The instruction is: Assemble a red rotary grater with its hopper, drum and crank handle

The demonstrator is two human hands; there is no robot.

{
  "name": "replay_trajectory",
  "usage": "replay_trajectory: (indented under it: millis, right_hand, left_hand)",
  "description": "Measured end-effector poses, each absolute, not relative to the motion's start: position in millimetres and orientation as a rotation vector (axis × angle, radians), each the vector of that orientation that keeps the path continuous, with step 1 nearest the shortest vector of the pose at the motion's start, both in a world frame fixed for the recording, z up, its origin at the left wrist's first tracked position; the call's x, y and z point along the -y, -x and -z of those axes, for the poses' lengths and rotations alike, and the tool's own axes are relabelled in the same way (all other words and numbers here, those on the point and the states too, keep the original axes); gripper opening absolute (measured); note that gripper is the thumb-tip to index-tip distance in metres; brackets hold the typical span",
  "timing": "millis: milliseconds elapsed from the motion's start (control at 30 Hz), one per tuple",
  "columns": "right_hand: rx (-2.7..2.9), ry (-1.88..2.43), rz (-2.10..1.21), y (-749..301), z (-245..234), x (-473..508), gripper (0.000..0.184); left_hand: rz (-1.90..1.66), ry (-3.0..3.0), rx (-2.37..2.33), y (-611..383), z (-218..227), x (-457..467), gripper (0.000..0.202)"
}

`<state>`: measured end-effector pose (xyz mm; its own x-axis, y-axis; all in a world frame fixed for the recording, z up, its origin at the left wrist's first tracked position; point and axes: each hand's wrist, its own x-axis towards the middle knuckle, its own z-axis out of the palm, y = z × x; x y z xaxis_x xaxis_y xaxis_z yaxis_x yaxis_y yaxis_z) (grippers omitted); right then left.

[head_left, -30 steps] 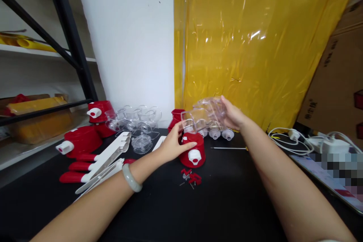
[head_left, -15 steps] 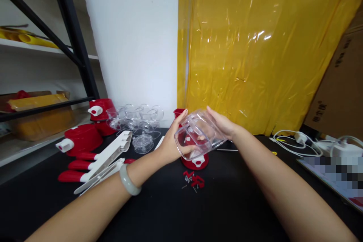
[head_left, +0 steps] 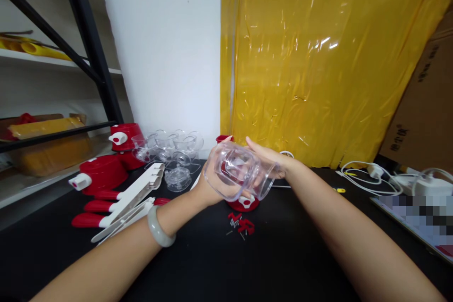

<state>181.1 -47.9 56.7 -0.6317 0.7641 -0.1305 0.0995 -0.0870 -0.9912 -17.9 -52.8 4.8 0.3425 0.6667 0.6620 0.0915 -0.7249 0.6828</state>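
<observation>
A clear plastic housing (head_left: pixel 237 170) is tilted in the air between both hands, its wide rectangular rim facing left. My left hand (head_left: pixel 208 181) is wrapped round its left side. On the right, my right hand (head_left: pixel 267 158) grips the far and right side, with some fingers seen through the clear wall. Behind and below it, mostly hidden, stands a red base (head_left: pixel 236 206) with a white knob (head_left: pixel 247 200). Small red plastic parts (head_left: pixel 246 226) and several metal pins (head_left: pixel 230 232) lie on the black table (head_left: pixel 226 269) just in front of that base.
To the left are red bases (head_left: pixel 108 174) with white knobs, white levers with red handles (head_left: pixel 94 206), and a cluster of clear plastic parts (head_left: pixel 177 151). White cables (head_left: pixel 357 177) and a flat screen-like panel (head_left: pixel 406 222) lie at right. Yellow film (head_left: pixel 300 56) hangs behind.
Both hands have turned the clear housing, so its wide rim now faces further left and its narrower part points right. The loose parts on the table have not moved.
</observation>
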Motion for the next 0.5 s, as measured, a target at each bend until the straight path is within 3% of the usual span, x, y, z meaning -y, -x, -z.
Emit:
replay_trajectory:
  millis: [100,300,433,500]
  right_hand:
    - [1.666,0.852,-1.813,-185,-57,48,0.072]
    - [1.559,0.803,-1.73,-197,-61,44,0.083]
    - [1.581,0.89,-1.494,-196,-72,55,0.068]
    - [1.658,0.98,-1.335,-193,-75,61,0.07]
  left_hand:
    - [-1.552,-2.069,-0.637,16,-10,56,0.127]
    - [-1.508,-1.872,-0.699,11,-16,53,0.102]
    - [-1.514,-1.776,-0.815,9,-13,49,0.088]
    - [-1.548,-1.727,-0.839,8,-11,49,0.087]
